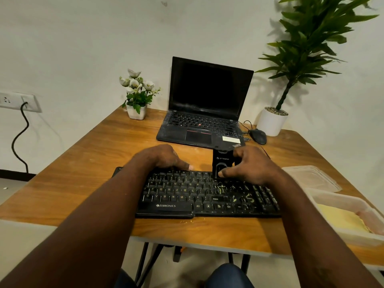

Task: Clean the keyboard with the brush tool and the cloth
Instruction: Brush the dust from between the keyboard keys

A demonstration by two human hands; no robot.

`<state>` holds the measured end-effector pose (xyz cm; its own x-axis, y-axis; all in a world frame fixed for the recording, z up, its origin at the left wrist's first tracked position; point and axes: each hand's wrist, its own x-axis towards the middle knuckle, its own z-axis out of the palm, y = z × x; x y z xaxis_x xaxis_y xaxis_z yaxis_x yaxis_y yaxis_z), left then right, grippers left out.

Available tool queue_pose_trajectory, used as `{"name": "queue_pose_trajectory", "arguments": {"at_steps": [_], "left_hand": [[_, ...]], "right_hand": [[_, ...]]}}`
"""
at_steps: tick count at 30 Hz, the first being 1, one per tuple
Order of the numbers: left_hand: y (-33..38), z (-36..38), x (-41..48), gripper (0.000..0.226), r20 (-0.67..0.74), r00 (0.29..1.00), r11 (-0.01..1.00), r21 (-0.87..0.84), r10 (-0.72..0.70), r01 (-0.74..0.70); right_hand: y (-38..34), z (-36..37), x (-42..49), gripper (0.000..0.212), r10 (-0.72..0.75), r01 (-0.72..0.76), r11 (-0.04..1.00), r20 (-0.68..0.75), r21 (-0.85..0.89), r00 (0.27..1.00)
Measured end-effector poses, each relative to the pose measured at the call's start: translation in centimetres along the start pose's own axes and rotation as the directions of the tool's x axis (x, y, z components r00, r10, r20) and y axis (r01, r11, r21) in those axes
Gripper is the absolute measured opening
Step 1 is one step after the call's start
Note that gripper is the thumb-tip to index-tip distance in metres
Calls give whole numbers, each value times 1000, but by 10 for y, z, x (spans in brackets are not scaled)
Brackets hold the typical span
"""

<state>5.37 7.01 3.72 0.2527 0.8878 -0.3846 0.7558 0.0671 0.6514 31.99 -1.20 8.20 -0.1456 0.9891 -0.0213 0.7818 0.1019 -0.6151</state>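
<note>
Black keyboard [199,194] lies flat near the front edge of the wooden desk [87,163], yellowish crumbs scattered over its right-hand keys and a few on the desk just in front of it. Black brush tool [222,163] stands upright at the keyboard's far edge, right of centre. Right hand [249,165] is wrapped around the tool's right side, thumb across its front face, fingers curled on it. Left hand [166,159] rests palm down on the keyboard's far edge, left of the tool, fingers bent, holding nothing that I can see. Right of the keyboard: a clear plastic tub [351,217] with a yellow cloth [342,220] inside, its lid [311,177] lying just behind it. Behind the keyboard an open laptop [205,104], screen dark, with a wired mouse [258,136] to its right. Small flower pot [136,96] at the laptop's left, tall green plant [291,80] in a white pot at the right rear corner. Wall socket [18,101] with a black cable on the left.
</note>
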Motion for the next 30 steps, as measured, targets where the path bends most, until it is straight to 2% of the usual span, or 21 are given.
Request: {"name": "queue_pose_trajectory", "arguments": {"at_steps": [2,4,6,8,10,13,16,19,21,23,27,28,30], "left_hand": [[0,0,-1,64,-3,1000,1000,7,7,-7],[0,0,0,62,1,1000,1000,13,8,-8],[0,0,0,62,1,1000,1000,21,10,-10],[-1,0,1,63,-3,1000,999,33,17,-16],[-1,1,2,64,-7,1000,999,29,28,-28],[-3,1,4,53,-20,999,999,18,44,-44],[-4,1,8,44,-29,998,998,16,57,-57],[-3,1,4,58,-17,999,999,15,48,-48],[-2,1,1,65,-15,999,999,16,43,-43],[-2,2,2,62,-19,999,999,16,42,-41],[-3,2,3,64,-26,998,998,18,53,-53],[-3,2,3,64,-31,998,999,15,51,-50],[-2,2,2,61,-30,999,999,8,42,-41]], "right_hand": [[-1,-3,-4,32,-9,9,999,9,47,1000],[-2,1,-6,43,-15,13,999,-75,-29,997],[-6,11,-9,50,-24,20,998,-75,-61,997],[-10,19,-10,50,-64,64,998,-42,-13,997],[-18,24,-10,52,-82,84,996,-88,26,993],[-30,40,-4,61,-107,102,994,-124,-49,987],[-38,42,-6,57,-125,122,989,-31,-84,992],[-31,19,-12,49,-94,100,992,82,-72,992],[-25,14,-12,47,-87,86,991,-16,-98,996],[-22,20,-10,49,-95,80,987,-102,-142,990],[-21,19,-14,48,-99,105,992,91,-64,991],[-20,16,-14,45,-97,102,994,97,-49,991],[-16,17,-14,46,-92,93,995,5,-26,996]]}}
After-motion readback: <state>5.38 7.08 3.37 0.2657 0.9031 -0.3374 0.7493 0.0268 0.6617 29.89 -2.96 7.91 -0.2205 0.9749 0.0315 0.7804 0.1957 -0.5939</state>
